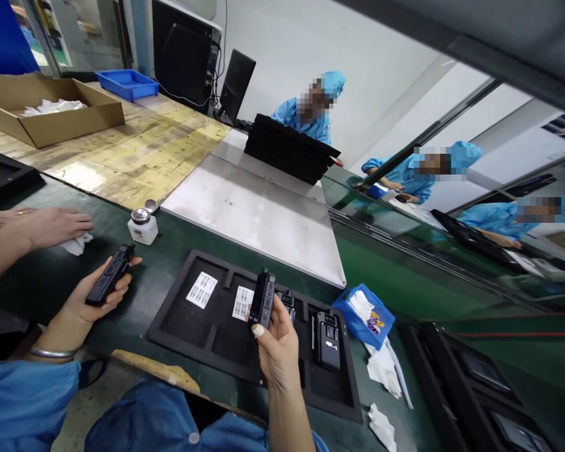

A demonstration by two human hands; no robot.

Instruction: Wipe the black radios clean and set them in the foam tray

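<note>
Factory line setup: a dark green belt [405, 282] runs across the near side, with a worn wooden bench [136, 150] behind it and a few people in blue coats and caps working at the far right.

Far left on the bench there's an open cardboard box [47, 113], and a blue bin [127, 83] further back. At the near left edge, a co-worker's hand [51, 226] rests flat on a white cloth [78, 243].

Just right of that, the person's left hand [91, 298] is palm up. Its fingers are curled loosely round a black device [109, 275], which lies across them above the belt, left of the tray. A small white bottle with a metal cap [142, 226] sits on the belt just beyond it.

In the middle is a black foam tray [169, 339] with white barcode labels [201, 290] in its left pockets. Behind it is a bare metal plate [258, 220], and a stack of black trays [287, 150] stands at the far end.

The right hand [277, 345] is over the tray, fingers and thumb closed round a second black device [262, 300], which it holds upright on its edge. Another unit [328, 339] sits in a right-hand pocket of the tray, and one more peeks out just behind the right hand.

Right of the tray there's a blue wipe packet [363, 317] with loose white wipes [386, 370] near it. More dark trays [480, 383] sit at the near right corner.
</note>
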